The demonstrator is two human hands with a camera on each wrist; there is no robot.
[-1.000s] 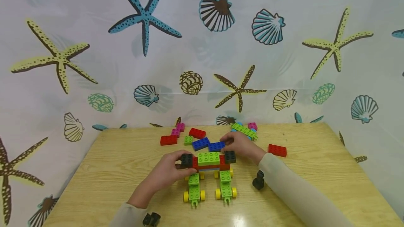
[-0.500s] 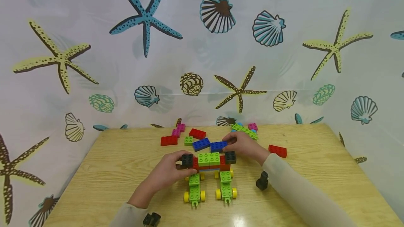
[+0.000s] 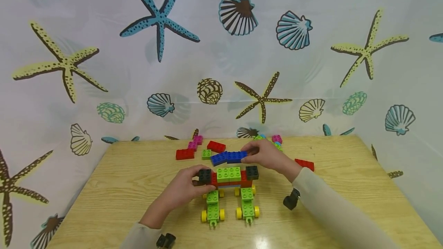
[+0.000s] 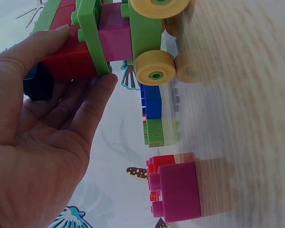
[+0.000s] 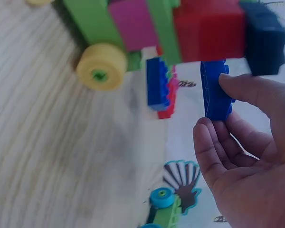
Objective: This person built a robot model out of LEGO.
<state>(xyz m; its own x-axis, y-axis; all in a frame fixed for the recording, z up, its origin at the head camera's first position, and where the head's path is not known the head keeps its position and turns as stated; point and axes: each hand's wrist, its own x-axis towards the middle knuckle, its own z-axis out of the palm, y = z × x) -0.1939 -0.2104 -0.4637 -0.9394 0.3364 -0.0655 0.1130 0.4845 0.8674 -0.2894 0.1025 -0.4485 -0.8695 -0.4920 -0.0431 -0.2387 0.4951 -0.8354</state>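
Note:
My left hand grips the left end of a toy brick build, fingers behind and thumb in front. The build has a lime green and red bar with black bricks at its ends. Under it stand two lime green wheeled bases with yellow wheels; in the left wrist view a magenta brick shows between the green parts. Just behind the build, my right hand pinches a blue brick by its right end. The right wrist view has it held up, higher than another blue brick on the table.
At the back lie red bricks, a small green brick and magenta bricks. A green base with blue wheels is partly hidden behind my right hand. One red brick lies right of it. Patterned cloth hangs behind the table.
My right hand first shifts slightly right with the blue brick, then raises it and brings it back left, so it overlaps the other blue brick. My left hand and the build stay put.

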